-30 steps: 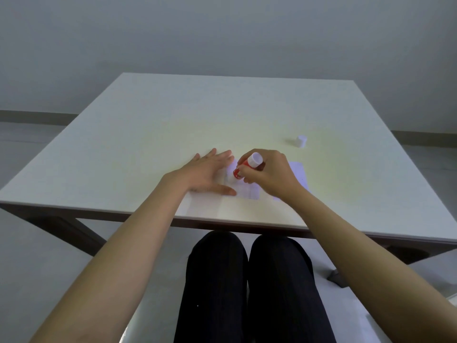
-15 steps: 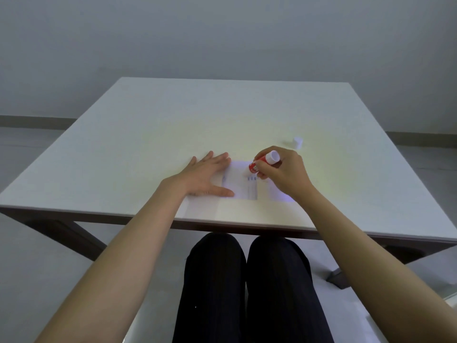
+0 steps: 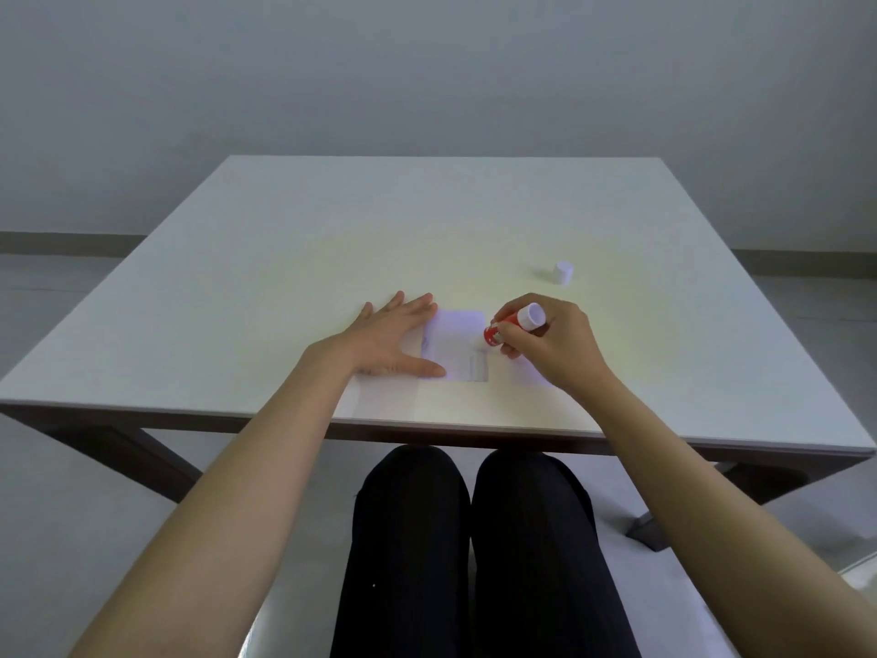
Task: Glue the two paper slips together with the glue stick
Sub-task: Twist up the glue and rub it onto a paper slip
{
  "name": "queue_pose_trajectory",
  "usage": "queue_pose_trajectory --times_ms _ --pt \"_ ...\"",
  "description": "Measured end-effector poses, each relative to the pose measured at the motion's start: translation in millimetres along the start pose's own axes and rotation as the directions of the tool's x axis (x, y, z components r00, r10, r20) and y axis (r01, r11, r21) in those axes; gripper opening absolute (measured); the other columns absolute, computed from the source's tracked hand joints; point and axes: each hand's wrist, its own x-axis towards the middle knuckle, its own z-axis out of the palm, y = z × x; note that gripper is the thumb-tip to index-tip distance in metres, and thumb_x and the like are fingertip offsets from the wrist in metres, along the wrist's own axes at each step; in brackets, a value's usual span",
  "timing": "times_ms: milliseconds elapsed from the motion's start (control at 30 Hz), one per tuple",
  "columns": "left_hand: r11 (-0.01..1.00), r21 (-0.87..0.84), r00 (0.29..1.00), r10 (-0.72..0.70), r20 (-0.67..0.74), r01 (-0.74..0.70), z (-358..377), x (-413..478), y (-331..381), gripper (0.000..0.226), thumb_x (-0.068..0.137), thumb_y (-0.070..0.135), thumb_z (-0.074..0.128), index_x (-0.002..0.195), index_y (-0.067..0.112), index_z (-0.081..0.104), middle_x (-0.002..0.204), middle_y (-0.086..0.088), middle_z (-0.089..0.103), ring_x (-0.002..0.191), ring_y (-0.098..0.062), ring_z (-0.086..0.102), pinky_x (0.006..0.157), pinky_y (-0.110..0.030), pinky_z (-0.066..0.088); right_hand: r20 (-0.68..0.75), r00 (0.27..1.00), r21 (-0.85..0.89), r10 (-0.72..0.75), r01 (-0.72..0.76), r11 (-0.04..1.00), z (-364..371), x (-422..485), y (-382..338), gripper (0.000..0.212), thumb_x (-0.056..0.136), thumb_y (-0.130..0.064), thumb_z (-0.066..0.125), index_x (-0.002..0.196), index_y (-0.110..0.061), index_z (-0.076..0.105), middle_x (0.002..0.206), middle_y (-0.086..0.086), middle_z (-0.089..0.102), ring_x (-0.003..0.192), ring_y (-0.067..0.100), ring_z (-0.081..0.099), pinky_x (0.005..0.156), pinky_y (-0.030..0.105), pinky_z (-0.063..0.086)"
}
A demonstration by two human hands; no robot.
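Left hand [image 3: 389,339] spread flat, pinning printed paper slip [image 3: 458,346] near table [image 3: 284,258] front edge. Right hand [image 3: 545,344] pinching glue stick [image 3: 510,325], tip at slip's right edge. Thin, light, likely to slide: pressing flat advised. 2nd slip hidden.

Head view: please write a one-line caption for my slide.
Left hand flat on a paper slip while right hand presses the glue stick to its edge; cap apart.

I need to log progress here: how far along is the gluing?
Done: the cap is off, standing apart on the table. In hand: the left hand pins one paper slip flat while the right hand holds the glue stick at its right edge. Left: pressing on the second slip.
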Motion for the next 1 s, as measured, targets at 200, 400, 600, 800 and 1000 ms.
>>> queue_pose_trajectory --times_ms 200,400,600,800,1000 --pt "1.0 0.003 1.0 0.003 -0.006 -0.003 0 1 -1 0.1 0.077 0.061 0.06 0.151 0.026 0.002 0.159 0.015 -0.008 0.146 -0.013 -0.014 0.118 -0.047 -0.01 0.144 0.99 0.01 -0.007 0.005 1.0 -4 -6 -1 0.01 0.075 -0.007 0.06 0.071 -0.008 0.069 0.062 0.0 0.071 0.053 0.015 0.065 0.058 0.03 0.055" --pt "1.0 -0.005 1.0 0.009 0.001 -0.009 1 1 -1 0.099 0.078 0.06 0.059 0.151 0.026 0.001 0.159 0.014 -0.009 0.146 -0.013 -0.015 0.117 -0.047 -0.011 -0.065 0.997 0.002 0.038 -0.038 0.999 0 12 3 0.01 0.077 -0.01 0.059 0.073 -0.005 0.067 0.062 -0.004 0.071 0.054 0.013 0.065 0.063 0.028 0.056" --pt "1.0 0.024 1.0 0.011 -0.011 -0.011 4 3 -3 0.103 0.075 0.064 0.058 0.151 0.027 -0.001 0.16 0.014 -0.01 0.146 -0.015 -0.016 0.117 -0.048 -0.011 0.11 0.994 0.038 -0.003 -0.001 0.999 25 19 -5 0.009 0.074 -0.013 0.061 0.072 -0.009 0.068 0.065 0.002 0.074 0.058 0.018 0.069 0.063 0.03 0.058" --pt "0.999 0.02 1.0 0.026 -0.009 -0.026 6 4 -7 0.102 0.075 0.067 0.055 0.151 0.029 -0.001 0.159 0.015 -0.011 0.146 -0.014 -0.017 0.116 -0.047 -0.013 -0.103 0.993 0.022 0.066 -0.064 0.998 22 35 -5 0.01 0.077 -0.008 0.059 0.072 -0.002 0.066 0.068 0.004 0.071 0.063 0.019 0.065 0.068 0.035 0.055" --pt "1.0 0.005 0.999 0.023 -0.035 -0.023 11 7 -10 0.108 0.069 0.073 0.054 0.15 0.03 -0.004 0.159 0.018 -0.011 0.145 -0.011 -0.018 0.116 -0.045 -0.014 0.121 0.992 -0.006 -0.036 0.037 0.999 40 6 -12 0.007 0.073 -0.018 0.062 0.072 -0.013 0.067 0.072 0.007 0.073 0.069 0.027 0.067 0.069 0.041 0.056"
